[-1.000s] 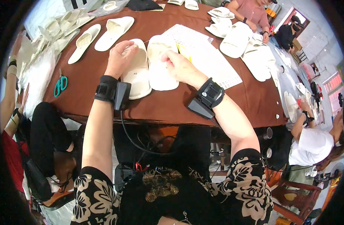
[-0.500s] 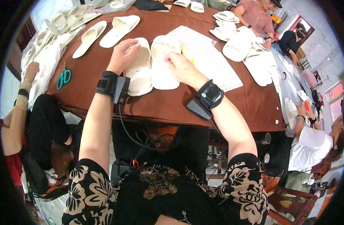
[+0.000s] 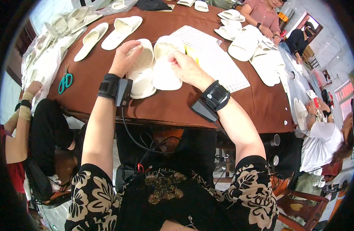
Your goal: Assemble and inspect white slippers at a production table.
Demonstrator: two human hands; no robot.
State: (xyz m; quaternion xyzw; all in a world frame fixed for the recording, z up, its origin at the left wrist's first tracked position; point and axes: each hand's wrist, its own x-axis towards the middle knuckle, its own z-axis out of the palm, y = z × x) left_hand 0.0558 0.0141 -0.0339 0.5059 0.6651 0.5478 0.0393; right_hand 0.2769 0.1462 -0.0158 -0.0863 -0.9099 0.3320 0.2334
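Observation:
Two white slippers lie side by side on the brown tablecloth in front of me. My left hand (image 3: 125, 58) grips the far left edge of the left slipper (image 3: 143, 87), its fingers curled over the rim. My right hand (image 3: 187, 70) is closed in a pinch at the right side of the right slipper (image 3: 166, 76); whatever its fingertips grip there is partly hidden. A thin dark line, perhaps a thread, runs between the far ends of the slippers. Black bands with small boxes and cables are strapped on both my wrists.
Teal scissors (image 3: 65, 82) lie at left, near plastic-wrapped slippers (image 3: 61, 34). Two loose slippers (image 3: 122, 32) rest beyond my left hand. White printed sheets (image 3: 219, 63) lie right, beside stacked slippers (image 3: 244, 45). Co-workers sit left and right; another person (image 3: 261, 17) is across the table.
Both hands keep nearly the same places. The right slipper has shifted slightly left and its upper now shows a clearer opening. The co-worker's hand at left has moved down.

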